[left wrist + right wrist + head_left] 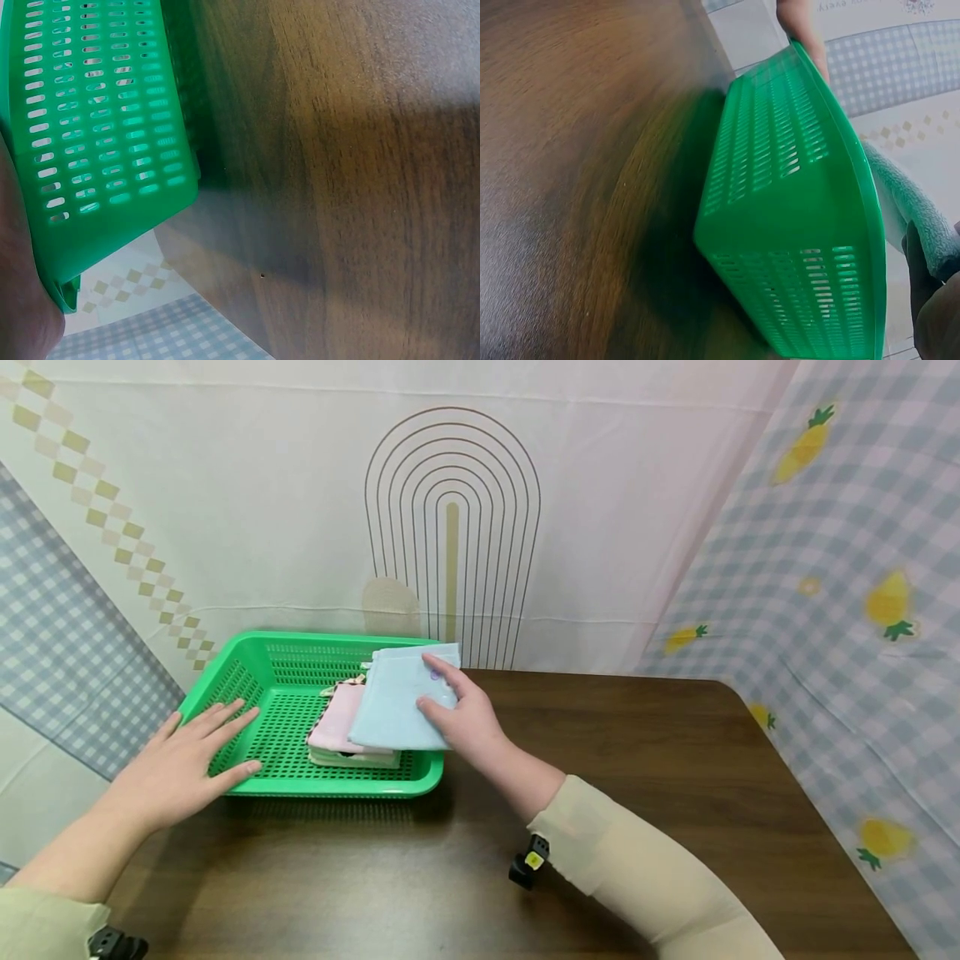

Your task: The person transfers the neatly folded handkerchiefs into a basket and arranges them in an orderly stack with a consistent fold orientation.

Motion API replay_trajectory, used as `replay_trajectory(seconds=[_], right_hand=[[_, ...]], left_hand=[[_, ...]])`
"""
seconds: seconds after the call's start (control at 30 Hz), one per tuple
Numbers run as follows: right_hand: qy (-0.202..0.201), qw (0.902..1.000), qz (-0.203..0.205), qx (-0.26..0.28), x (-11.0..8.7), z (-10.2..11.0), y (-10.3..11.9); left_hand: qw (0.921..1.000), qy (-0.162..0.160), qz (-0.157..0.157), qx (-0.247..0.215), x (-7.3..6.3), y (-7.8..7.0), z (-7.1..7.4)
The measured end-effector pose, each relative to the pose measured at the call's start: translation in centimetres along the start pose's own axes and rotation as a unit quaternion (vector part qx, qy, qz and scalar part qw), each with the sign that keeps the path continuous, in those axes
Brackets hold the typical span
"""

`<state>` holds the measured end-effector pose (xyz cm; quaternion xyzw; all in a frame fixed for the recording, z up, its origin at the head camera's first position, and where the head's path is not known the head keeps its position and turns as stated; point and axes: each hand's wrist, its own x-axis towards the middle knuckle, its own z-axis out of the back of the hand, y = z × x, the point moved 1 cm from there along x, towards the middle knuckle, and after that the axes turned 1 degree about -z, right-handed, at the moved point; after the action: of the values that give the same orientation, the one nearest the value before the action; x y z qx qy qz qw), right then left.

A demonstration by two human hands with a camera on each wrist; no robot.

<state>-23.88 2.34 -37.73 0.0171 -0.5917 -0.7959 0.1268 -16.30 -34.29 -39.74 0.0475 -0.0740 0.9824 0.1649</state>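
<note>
My right hand (474, 720) grips a folded light blue towel (393, 706) by its right side, over the right end of a green plastic basket (322, 788). In the right wrist view the fuzzy edge of the towel (911, 202) shows above the basket rim, beside the fingers. Below the towel, a small stack of folded cloths with a pink one (341, 714) on top lies in the basket, partly covered. My left hand (180, 764) rests over the basket's left front corner with its fingers spread; in the left wrist view only its edge shows beside the rim.
The basket stands on a dark brown wooden table (615, 760), close to the white patterned curtain (300, 510) behind. A checked cloth with pineapples (832, 635) hangs along the right side, and another checked cloth (67, 618) hangs at the left.
</note>
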Motion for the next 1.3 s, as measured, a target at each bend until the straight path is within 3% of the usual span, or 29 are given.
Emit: replay_trajectory(seconds=[1.3], right_hand=[[0.049,0.9949,0.001,-0.088,2.3,-5.3,1.4]], left_hand=[[0.9999,0.013,0.006,-0.008,0.0,-0.1,0.2]])
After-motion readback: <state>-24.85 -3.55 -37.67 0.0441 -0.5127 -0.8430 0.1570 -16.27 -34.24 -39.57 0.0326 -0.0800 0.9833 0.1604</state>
